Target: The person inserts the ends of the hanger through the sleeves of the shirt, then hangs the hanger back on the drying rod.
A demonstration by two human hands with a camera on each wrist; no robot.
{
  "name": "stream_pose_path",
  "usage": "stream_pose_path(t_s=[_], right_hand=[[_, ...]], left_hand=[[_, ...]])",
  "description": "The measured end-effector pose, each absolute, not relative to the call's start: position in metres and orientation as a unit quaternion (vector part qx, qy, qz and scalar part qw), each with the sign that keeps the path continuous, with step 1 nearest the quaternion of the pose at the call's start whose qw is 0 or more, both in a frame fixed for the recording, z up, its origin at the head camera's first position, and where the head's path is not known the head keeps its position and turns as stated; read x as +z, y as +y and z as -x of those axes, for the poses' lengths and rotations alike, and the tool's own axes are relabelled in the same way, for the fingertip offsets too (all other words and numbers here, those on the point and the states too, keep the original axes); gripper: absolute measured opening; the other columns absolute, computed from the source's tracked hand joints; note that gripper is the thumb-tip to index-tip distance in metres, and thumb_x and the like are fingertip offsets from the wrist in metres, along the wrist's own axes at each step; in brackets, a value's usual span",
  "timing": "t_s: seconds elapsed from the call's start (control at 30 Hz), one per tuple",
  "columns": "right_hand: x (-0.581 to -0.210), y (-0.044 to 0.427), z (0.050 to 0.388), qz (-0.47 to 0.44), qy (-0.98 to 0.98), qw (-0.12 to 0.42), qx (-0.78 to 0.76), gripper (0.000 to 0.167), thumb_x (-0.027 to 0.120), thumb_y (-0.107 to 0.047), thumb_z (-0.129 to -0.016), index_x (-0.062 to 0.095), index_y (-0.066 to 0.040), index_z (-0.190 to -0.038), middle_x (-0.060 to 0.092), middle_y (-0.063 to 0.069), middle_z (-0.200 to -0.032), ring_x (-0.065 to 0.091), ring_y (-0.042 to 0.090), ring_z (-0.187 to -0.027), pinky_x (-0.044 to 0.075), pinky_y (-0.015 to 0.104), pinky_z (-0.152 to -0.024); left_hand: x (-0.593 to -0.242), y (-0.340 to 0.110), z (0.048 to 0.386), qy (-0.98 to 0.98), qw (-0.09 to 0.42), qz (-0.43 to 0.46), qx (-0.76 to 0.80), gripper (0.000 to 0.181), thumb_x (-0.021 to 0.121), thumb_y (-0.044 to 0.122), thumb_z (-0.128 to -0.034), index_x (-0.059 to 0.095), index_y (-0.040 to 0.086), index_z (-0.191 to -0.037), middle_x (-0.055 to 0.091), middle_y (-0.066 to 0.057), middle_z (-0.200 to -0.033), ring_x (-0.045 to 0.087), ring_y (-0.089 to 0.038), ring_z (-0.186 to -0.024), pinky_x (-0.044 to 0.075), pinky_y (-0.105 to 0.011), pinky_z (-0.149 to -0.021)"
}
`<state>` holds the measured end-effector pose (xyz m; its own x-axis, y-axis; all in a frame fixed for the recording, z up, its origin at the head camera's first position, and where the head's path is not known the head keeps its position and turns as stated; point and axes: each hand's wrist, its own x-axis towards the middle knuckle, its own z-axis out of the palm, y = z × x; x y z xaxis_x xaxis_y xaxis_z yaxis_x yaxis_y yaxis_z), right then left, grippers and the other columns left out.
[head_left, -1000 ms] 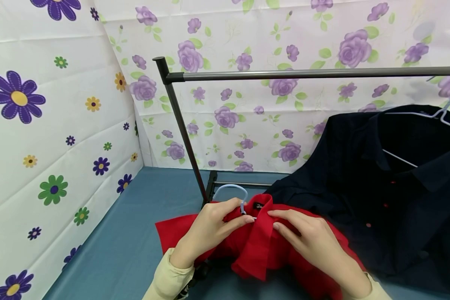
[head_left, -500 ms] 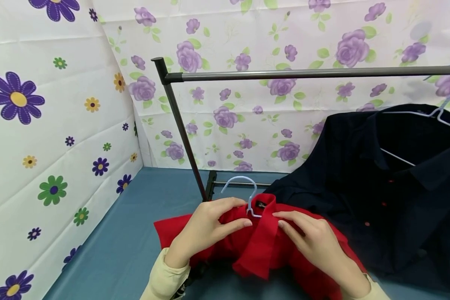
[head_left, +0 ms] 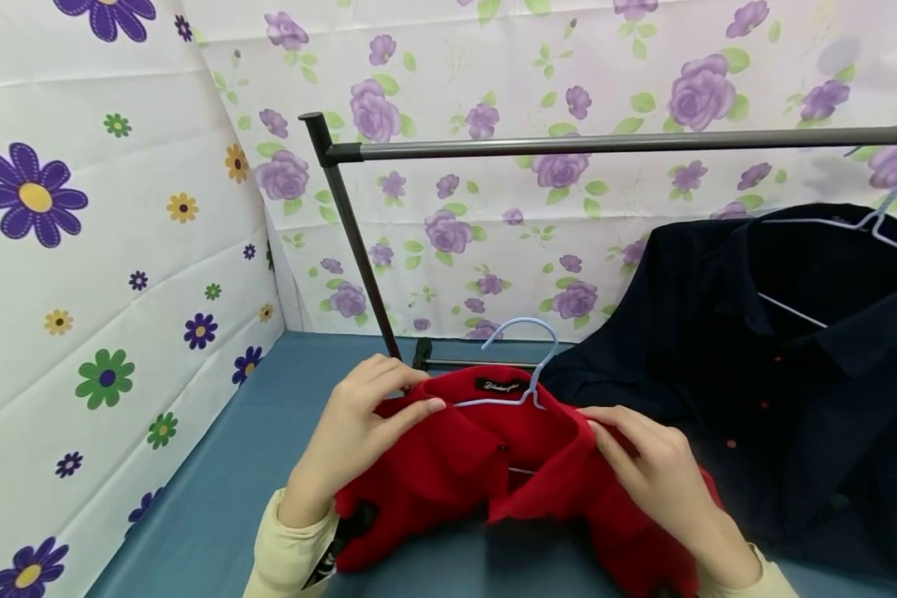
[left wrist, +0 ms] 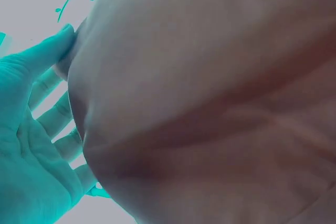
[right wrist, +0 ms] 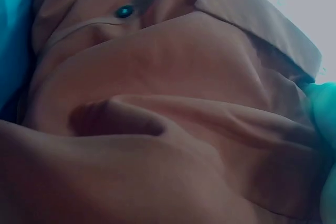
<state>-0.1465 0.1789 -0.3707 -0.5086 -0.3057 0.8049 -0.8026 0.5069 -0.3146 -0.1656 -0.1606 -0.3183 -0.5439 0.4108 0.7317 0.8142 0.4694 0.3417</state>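
A red collared shirt lies on a light-blue hanger, whose hook rises out of the neck opening. My left hand pinches the left side of the collar between thumb and fingers. In the left wrist view, the left hand has the cloth edge between thumb and fingers. On the other side, my right hand pinches the collar's right part. Between the hands the neck is spread, showing a black label. A small button shows on the shirt front in the right wrist view.
A clothes rack with a dark metal bar stands behind the shirt. At right, a navy shirt hangs on another light-blue hanger. Blue cloth covers the surface, with floral sheets behind and at left.
My hands have moved apart, the left one leftward and the right one rightward. The collar has opened wide, and the hanger's hook has shifted up and to the right.
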Motion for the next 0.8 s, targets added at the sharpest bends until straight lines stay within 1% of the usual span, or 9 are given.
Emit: stream_pose_path(t_s=[0.07, 0.17, 0.3, 0.33, 0.43, 0.53, 0.57, 0.67, 0.8], right_hand=[[-0.371, 0.181, 0.146, -0.344, -0.797, 0.345, 0.356, 0.038, 0.05, -0.038, -0.105, 0.073, -0.009, -0.115, 0.073, 0.002, -0.1, 0.062, 0.003, -0.075, 0.052, 0.012, -0.075], [-0.371, 0.182, 0.146, -0.342, -0.797, 0.343, 0.361, 0.038, 0.05, -0.038, -0.105, 0.073, -0.009, -0.116, 0.073, 0.003, -0.1, 0.063, 0.004, -0.076, 0.052, 0.013, -0.077], [-0.373, 0.185, 0.146, -0.341, -0.787, 0.358, 0.37, 0.03, 0.057, -0.031, -0.104, 0.073, -0.008, -0.115, 0.073, 0.003, -0.1, 0.064, 0.004, -0.078, 0.052, 0.013, -0.078], [-0.373, 0.186, 0.146, -0.339, -0.786, 0.36, 0.372, 0.029, 0.058, -0.03, -0.103, 0.073, -0.008, -0.115, 0.073, 0.004, -0.1, 0.064, 0.003, -0.078, 0.052, 0.013, -0.078], [-0.374, 0.189, 0.147, -0.337, -0.783, 0.363, 0.376, 0.025, 0.061, -0.026, -0.102, 0.074, -0.008, -0.114, 0.073, 0.004, -0.1, 0.064, 0.002, -0.078, 0.052, 0.012, -0.078], [-0.375, 0.19, 0.148, -0.336, -0.781, 0.363, 0.38, 0.028, 0.06, -0.029, -0.102, 0.074, -0.007, -0.114, 0.073, 0.004, -0.099, 0.063, 0.002, -0.078, 0.052, 0.012, -0.078], [-0.375, 0.19, 0.149, -0.339, -0.778, 0.365, 0.382, 0.027, 0.061, -0.028, -0.102, 0.074, -0.007, -0.113, 0.073, 0.005, -0.098, 0.063, 0.002, -0.078, 0.052, 0.012, -0.078], [-0.374, 0.189, 0.15, -0.347, -0.772, 0.369, 0.383, 0.03, 0.06, -0.03, -0.102, 0.074, -0.006, -0.112, 0.073, 0.004, -0.096, 0.061, 0.002, -0.074, 0.052, 0.012, -0.074], [-0.366, 0.191, 0.15, -0.362, -0.774, 0.374, 0.361, 0.035, 0.055, -0.034, -0.104, 0.074, -0.006, -0.11, 0.07, -0.001, -0.088, 0.053, -0.001, -0.065, 0.048, 0.01, -0.063]], left_hand=[[-0.317, -0.164, 0.165, -0.806, 0.288, 0.38, -0.352, 0.021, 0.082, 0.02, -0.0856, 0.074, 0.015, -0.105, 0.066, 0.007, -0.093, 0.057, -0.011, -0.087, 0.048, -0.028, -0.078], [-0.318, -0.166, 0.164, -0.814, 0.27, 0.374, -0.353, 0.023, 0.081, 0.02, -0.0869, 0.073, 0.016, -0.108, 0.066, 0.008, -0.096, 0.057, -0.008, -0.089, 0.05, -0.027, -0.076], [-0.327, -0.164, 0.165, -0.834, 0.229, 0.371, -0.338, 0.023, 0.076, 0.028, -0.0921, 0.071, 0.018, -0.113, 0.067, 0.01, -0.102, 0.059, -0.006, -0.09, 0.052, -0.027, -0.076], [-0.329, -0.163, 0.166, -0.838, 0.22, 0.372, -0.332, 0.02, 0.074, 0.03, -0.0931, 0.071, 0.019, -0.11, 0.066, 0.01, -0.1, 0.058, -0.005, -0.088, 0.052, -0.027, -0.075], [-0.336, -0.158, 0.169, -0.844, 0.204, 0.383, -0.314, 0.013, 0.07, 0.033, -0.0959, 0.065, 0.021, -0.096, 0.06, 0.012, -0.084, 0.053, -0.003, -0.073, 0.048, -0.024, -0.065], [-0.341, -0.154, 0.172, -0.845, 0.207, 0.392, -0.301, 0.024, 0.07, 0.031, -0.0967, 0.053, 0.021, -0.083, 0.043, 0.012, -0.068, 0.038, -0.001, -0.058, 0.037, -0.021, -0.054], [-0.342, -0.153, 0.173, -0.843, 0.21, 0.394, -0.299, 0.026, 0.07, 0.03, -0.0967, 0.051, 0.021, -0.081, 0.039, 0.012, -0.065, 0.033, -0.001, -0.055, 0.034, -0.02, -0.052], [-0.343, -0.151, 0.173, -0.839, 0.226, 0.397, -0.295, 0.029, 0.072, 0.025, -0.0953, 0.048, 0.02, -0.08, 0.033, 0.011, -0.062, 0.026, 0.001, -0.052, 0.028, -0.018, -0.05], [-0.342, -0.152, 0.173, -0.827, 0.243, 0.411, -0.298, 0.03, 0.074, 0.021, -0.0934, 0.048, 0.019, -0.079, 0.033, 0.01, -0.061, 0.023, 0.002, -0.051, 0.026, -0.016, -0.049]])
